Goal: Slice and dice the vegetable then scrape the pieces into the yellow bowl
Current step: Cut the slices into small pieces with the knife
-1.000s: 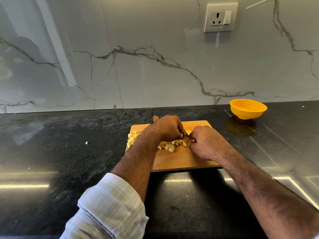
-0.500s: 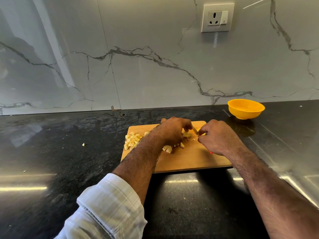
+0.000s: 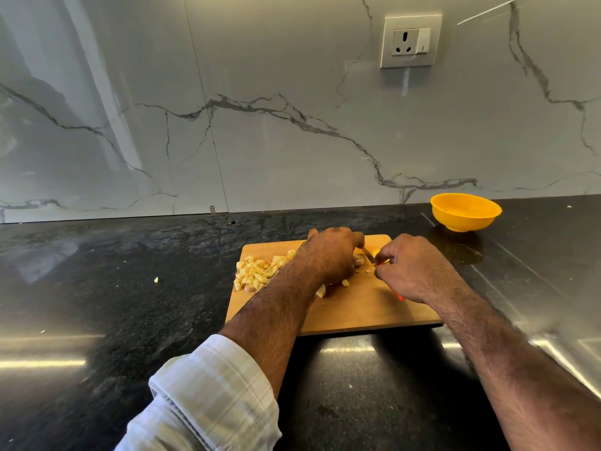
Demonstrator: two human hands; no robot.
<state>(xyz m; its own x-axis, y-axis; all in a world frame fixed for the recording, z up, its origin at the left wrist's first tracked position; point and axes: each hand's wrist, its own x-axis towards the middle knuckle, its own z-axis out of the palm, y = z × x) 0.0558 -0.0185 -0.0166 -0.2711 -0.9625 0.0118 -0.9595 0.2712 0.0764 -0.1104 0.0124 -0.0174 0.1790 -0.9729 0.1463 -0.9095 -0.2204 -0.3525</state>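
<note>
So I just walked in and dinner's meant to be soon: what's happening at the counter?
A person is dicing a pale vegetable on the wooden cutting board. The right hand grips a knife with a red handle, and the left hand steadies the piece being cut. A pile of diced pieces sits at the board's left end. The yellow bowl waits behind the board to the right, with no pieces visible in it.

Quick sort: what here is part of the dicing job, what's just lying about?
In the job:
- board
- diced pile
- knife, gripped by right hand
- left hand, steadying pieces at the blade
- yellow bowl, nothing visible in it, off the board to its far right

Lying about:
- stray bit on the counter
- wall socket
</note>
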